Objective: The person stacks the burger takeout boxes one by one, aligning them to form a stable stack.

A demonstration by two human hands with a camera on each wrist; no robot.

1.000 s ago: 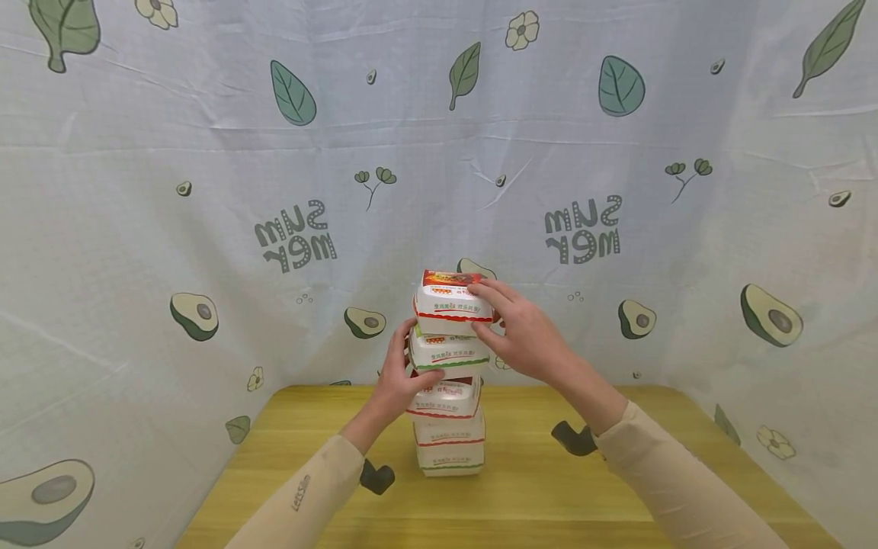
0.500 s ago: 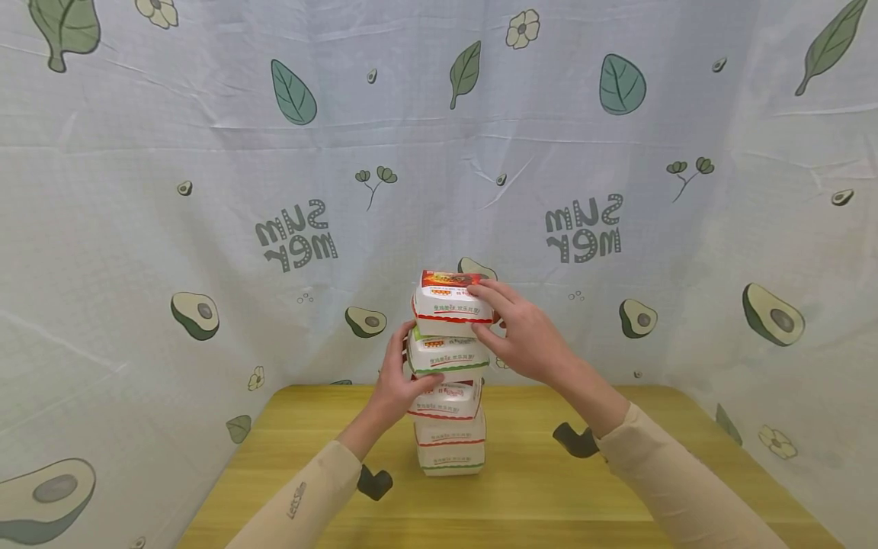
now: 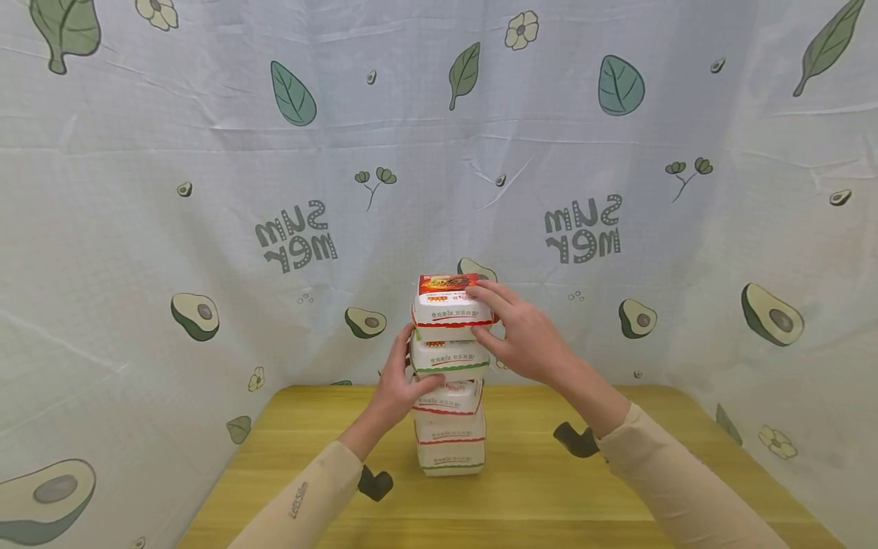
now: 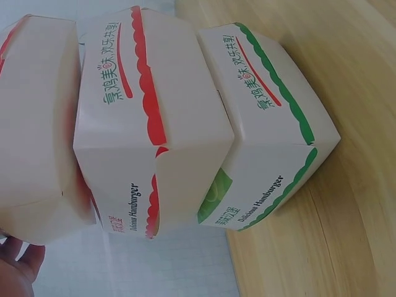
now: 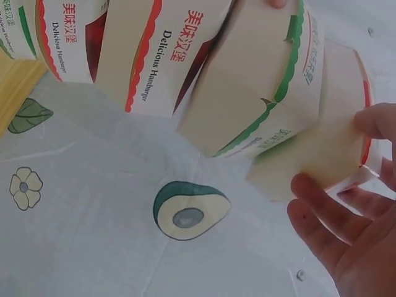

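Several white paper hamburger boxes stand in one tall, slightly uneven stack. The top box [image 3: 451,314], with a red picture lid and red wavy trim, is held at its right side by my right hand [image 3: 524,332]. Under it sits a green-trimmed box [image 3: 453,360]; my left hand [image 3: 394,390] grips its left side, thumb across its lower front. Below come a red-trimmed box [image 3: 449,400], another red-trimmed box [image 3: 439,432] and a green-trimmed bottom box [image 3: 450,460] on the table. In the right wrist view, thumb and fingers [image 5: 331,216] are spread around the top box [image 5: 337,93].
The stack stands on a yellow wood-grain table [image 3: 521,496]. A pale curtain [image 3: 439,152] printed with avocados and leaves hangs behind and at both sides. Black wrist-worn pieces show beside the left forearm [image 3: 322,480] and right forearm [image 3: 658,465].
The top box has come down slightly and turned a little straighter. The third box from the top has shifted slightly right. Both hands keep their holds almost in place.
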